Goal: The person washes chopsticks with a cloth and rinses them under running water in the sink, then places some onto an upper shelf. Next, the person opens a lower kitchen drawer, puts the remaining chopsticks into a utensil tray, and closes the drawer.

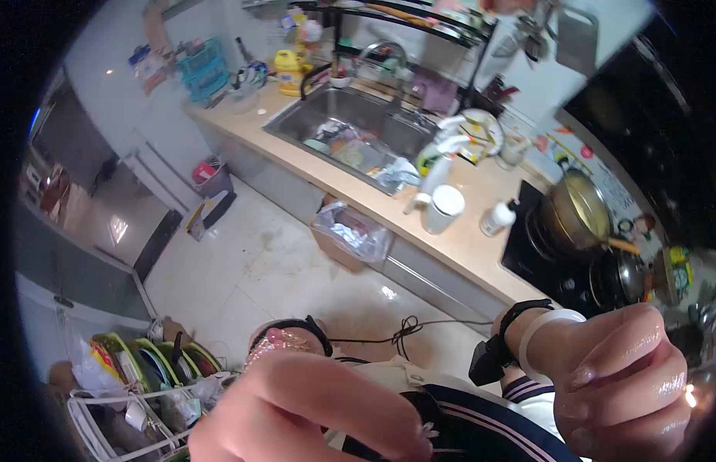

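Observation:
At the bottom of the head view my left hand (304,404) is close to the camera, its fingers curled inward and partly cut off by the lower edge. A pink beaded bracelet (277,344) and a dark band circle that wrist. To the right, my right hand (623,381) makes a loose fist with wet, shiny skin, and nothing shows in it. A white band (549,331) and a black strap with a dark block (490,362) are around the right wrist. Both hands are in the air in front of the body, apart from the counter.
A counter (470,250) holds a sink (296,115) with items in it, a white lidded jug (444,208), a pump bottle (498,218) and a stove with a large pot (577,208). Below are a lined bin (350,235) and a floor cable (408,329). A dish rack (104,399) stands lower left.

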Motion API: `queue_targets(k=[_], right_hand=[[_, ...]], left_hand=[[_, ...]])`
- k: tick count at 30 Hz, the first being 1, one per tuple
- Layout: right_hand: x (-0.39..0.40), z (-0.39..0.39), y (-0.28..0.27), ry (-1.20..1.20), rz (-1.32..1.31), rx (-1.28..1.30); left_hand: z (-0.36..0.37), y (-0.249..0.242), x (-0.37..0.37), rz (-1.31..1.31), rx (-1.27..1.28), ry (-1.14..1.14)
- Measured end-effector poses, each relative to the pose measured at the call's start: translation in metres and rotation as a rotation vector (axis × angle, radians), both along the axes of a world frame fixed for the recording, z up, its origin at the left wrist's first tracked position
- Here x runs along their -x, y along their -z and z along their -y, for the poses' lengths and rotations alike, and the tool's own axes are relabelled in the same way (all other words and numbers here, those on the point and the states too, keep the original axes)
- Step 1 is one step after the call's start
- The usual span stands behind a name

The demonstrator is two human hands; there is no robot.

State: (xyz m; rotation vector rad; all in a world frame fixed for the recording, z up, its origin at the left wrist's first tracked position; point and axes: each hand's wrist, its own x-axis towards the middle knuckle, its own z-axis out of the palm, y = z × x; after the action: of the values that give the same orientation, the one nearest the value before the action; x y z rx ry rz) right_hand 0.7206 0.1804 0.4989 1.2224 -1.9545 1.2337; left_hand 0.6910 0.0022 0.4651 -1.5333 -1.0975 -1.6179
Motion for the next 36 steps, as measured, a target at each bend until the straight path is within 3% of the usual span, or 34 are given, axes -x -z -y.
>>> queue_targets(k=[2, 5, 7, 9, 11, 12, 17, 21, 23, 24, 28, 32, 36], right_hand=[[0.022, 0.029, -0.009, -0.025, -0.002, -0.102], [0.084, 0.084, 0.001, -0.288, -0.283, -0.030], [0.134, 0.135, 0.016, -0.278, -0.460, 0.236], [0.193, 0.178, 0.019, -0.559, -0.481, 0.318], [0.229, 0.199, 0.025, -0.299, -0.349, 0.189], [0.248, 0.212, 0.036, -0.198, -0.299, 0.228], [0.330, 0.246, 0.066, 0.164, 0.085, 0.084], [0.395, 0.223, 0.111, 0.209, 0.464, 0.402], [0.422, 0.196, 0.130, 0.333, 0.555, 0.400], [0.434, 0.183, 0.144, 0.381, 0.586, 0.397], [0.482, 0.141, 0.178, 0.514, 0.780, 0.427], [0.513, 0.145, 0.204, 0.643, 0.923, 0.419], [0.557, 0.149, 0.225, 0.758, 1.051, 0.369]], left_hand=[[0.038, 0.001, 0.022, -0.113, 0.000, -0.081], [0.110, 0.001, 0.043, -0.119, 0.012, -0.296], [0.166, -0.001, 0.063, -0.129, -0.011, -0.420], [0.217, 0.008, 0.095, -0.096, -0.217, -0.497], [0.266, 0.017, 0.143, -0.065, -0.441, -0.497], [0.292, 0.026, 0.161, 0.053, -0.406, -0.547], [0.370, 0.091, 0.271, 0.737, -0.448, -0.240], [0.381, 0.133, 0.343, 0.993, -0.516, -0.030], [0.385, 0.154, 0.382, 1.059, -0.601, 0.364], [0.389, 0.163, 0.402, 1.027, -0.516, 0.529], [0.371, 0.194, 0.474, 1.205, -0.525, 0.547], [0.374, 0.231, 0.535, 1.436, -0.601, 0.914], [0.380, 0.267, 0.604, 1.602, -0.513, 0.907]])
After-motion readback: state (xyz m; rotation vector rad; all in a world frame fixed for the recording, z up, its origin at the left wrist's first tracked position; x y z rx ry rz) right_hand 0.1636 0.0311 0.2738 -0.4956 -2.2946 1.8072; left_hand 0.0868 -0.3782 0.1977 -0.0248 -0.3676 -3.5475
